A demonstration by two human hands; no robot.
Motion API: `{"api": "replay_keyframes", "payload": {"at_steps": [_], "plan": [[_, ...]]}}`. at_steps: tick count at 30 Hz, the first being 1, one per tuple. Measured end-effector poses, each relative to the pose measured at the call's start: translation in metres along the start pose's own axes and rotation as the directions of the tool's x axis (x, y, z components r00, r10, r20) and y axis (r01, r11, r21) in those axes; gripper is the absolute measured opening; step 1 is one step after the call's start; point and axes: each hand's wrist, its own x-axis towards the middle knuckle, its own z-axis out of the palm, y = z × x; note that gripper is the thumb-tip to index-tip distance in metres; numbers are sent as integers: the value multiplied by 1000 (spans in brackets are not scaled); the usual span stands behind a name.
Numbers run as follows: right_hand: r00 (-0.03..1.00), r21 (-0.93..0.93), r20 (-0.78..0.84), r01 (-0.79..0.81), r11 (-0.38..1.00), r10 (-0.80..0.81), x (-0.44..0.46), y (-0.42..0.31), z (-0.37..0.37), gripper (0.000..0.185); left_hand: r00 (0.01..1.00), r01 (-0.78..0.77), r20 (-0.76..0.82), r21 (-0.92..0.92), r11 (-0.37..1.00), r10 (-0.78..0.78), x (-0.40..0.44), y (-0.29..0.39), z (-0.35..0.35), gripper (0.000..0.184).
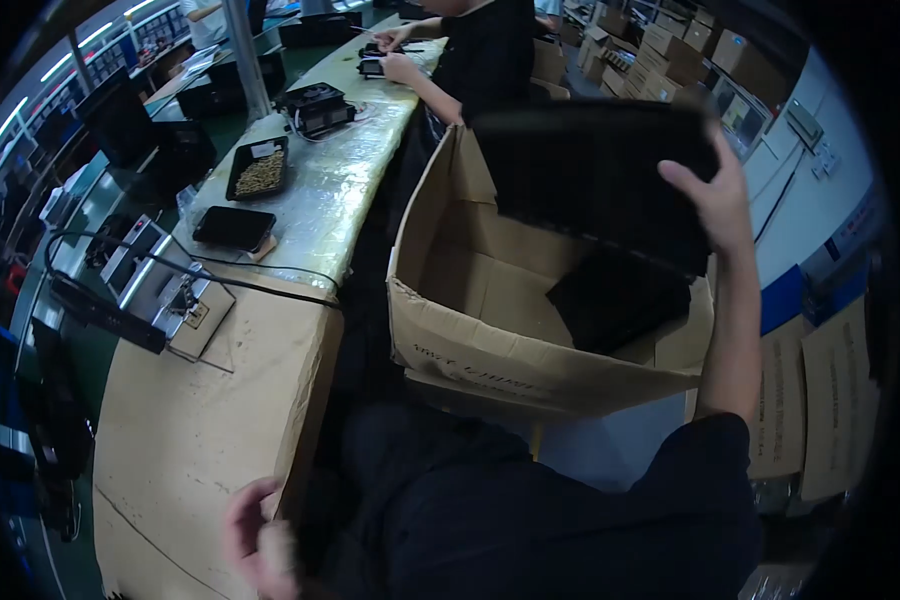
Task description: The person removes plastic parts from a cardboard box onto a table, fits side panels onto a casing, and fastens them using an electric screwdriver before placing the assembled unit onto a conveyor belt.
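Black panel (590, 180), edge in right hand (718, 195), over open cardboard box (530, 362)

Dressed in a dark shirt (560, 520), near-black with a faint bluish cast; weave too dim to tell. Short-sleeved on the right: cut off in a sleeve (705, 465) well below the grip of the right hand (727, 200). Bare along the forearm (736, 320), from sleeve to grip. Likewise bare at the left hand (260, 545), blurred.

Matt cardboard box (530, 368), matt panel (600, 180), glossy clear plastic film (348, 185)
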Motion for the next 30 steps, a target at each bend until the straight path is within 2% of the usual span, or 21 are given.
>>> {"api": "replay_keyframes", "payload": {"at_steps": [1,3,5,6,7,9,10,12,13,15,16,18,19,20,21,22,23,26,27,28,30], "plan": [[998,284,-12,69,956,-68,-2,-4,-11,72,979,203,70,-156,967,-194,-4,3,38,59],[980,338,-137,181,924,-142,-5,-8,-32,69,937,29,348,-61,998,-6,5,-10,82,70],[850,301,-401,473,828,-341,-27,-52,-14,58,900,108,435,-263,959,17,7,-13,122,86],[915,376,-190,402,835,-355,-34,-51,-24,51,882,207,471,-388,898,0,10,-7,135,96],[905,418,-185,425,803,-383,-42,-54,-10,51,880,227,469,-551,803,73,12,-14,147,104],[851,631,-358,524,572,-384,-62,-61,35,50,918,199,372,-728,656,134,18,-1,153,114],[879,799,-248,423,428,-406,-78,-76,56,53,956,119,247,-815,567,156,19,3,152,118],[883,987,-82,135,82,-462,-117,-96,112,59,974,-155,-66,-893,424,215,13,7,133,97],[880,994,-29,-23,-104,-474,-141,-92,152,63,968,-217,-131,-865,452,215,6,9,117,97],[822,999,40,-36,19,-568,-185,-74,217,85,912,-348,-411,-794,499,-18,-9,10,78,33],[748,999,48,-39,29,-662,-199,-81,238,88,847,-391,-524,-723,570,-84,-14,1,56,28],[591,994,106,-36,106,-800,-210,-109,266,97,751,-416,-658,-540,732,-59,-27,-13,7,30],[509,981,182,-38,189,-841,-214,-121,273,103,754,-454,-656,-549,702,-26,-39,-25,-25,30],[507,891,357,-436,123,-784,-220,-142,266,116,664,-467,-747,-418,779,-3,-49,-15,-42,30],[501,911,330,-391,130,-800,-213,-154,269,119,564,-464,-825,-283,839,33,-50,-4,-61,31],[491,928,300,-348,132,-818,-203,-165,276,123,617,-467,-752,-110,878,234,-40,46,-62,32],[424,939,278,-308,151,-862,-196,-177,284,123,583,-464,-777,-78,882,237,-38,59,-69,32],[249,965,131,-255,66,-960,-209,-220,316,118,626,-235,-735,140,962,260,-44,75,-80,32],[171,950,188,-283,135,-967,-218,-223,325,114,656,-208,-706,170,963,266,-42,74,-79,30],[92,932,239,-301,202,-967,-229,-222,334,110,700,-58,-661,325,944,270,-43,70,-82,38],[102,912,271,-345,222,-957,-249,-216,352,101,746,28,-631,350,936,213,-47,47,-88,56]]}}
